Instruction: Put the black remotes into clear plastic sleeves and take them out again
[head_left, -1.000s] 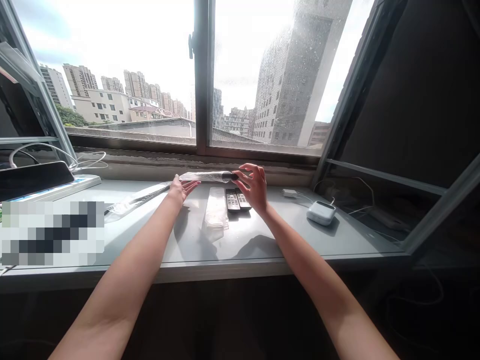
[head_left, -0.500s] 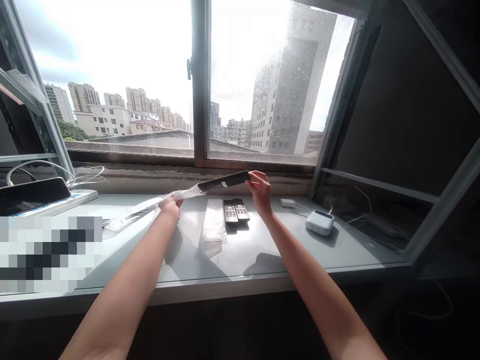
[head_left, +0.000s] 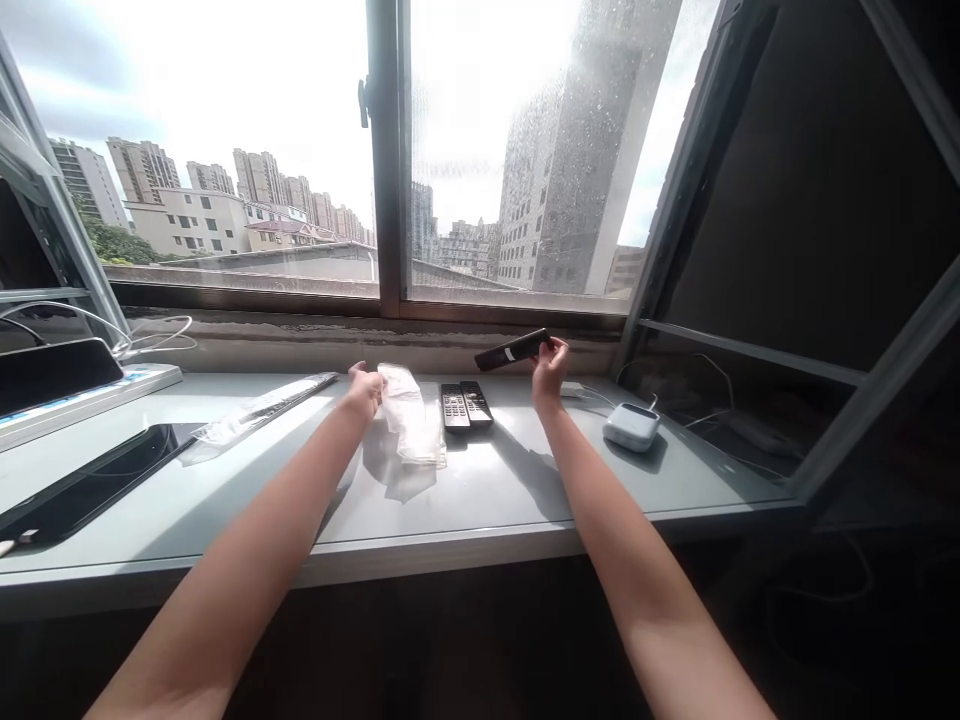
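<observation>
My right hand (head_left: 550, 367) pinches one end of a black remote (head_left: 512, 351) and holds it in the air above the grey sill, its other end pointing left. My left hand (head_left: 365, 390) grips a clear plastic sleeve (head_left: 401, 400) that hangs down onto another clear sleeve lying on the sill (head_left: 480, 480). Two more black remotes (head_left: 465, 405) lie side by side between my hands, just right of the sleeves.
A bagged remote (head_left: 259, 411) lies further left. A dark tablet or phone (head_left: 82, 487) lies at the near left, with a second device on a white box (head_left: 52, 375) and cables behind. A small white box (head_left: 631, 426) with a cord sits right. Window glass stands behind.
The remote has come out of its clear sleeve. My right hand carried it to the right, and my left hand kept the empty sleeve, which now hangs limp.
</observation>
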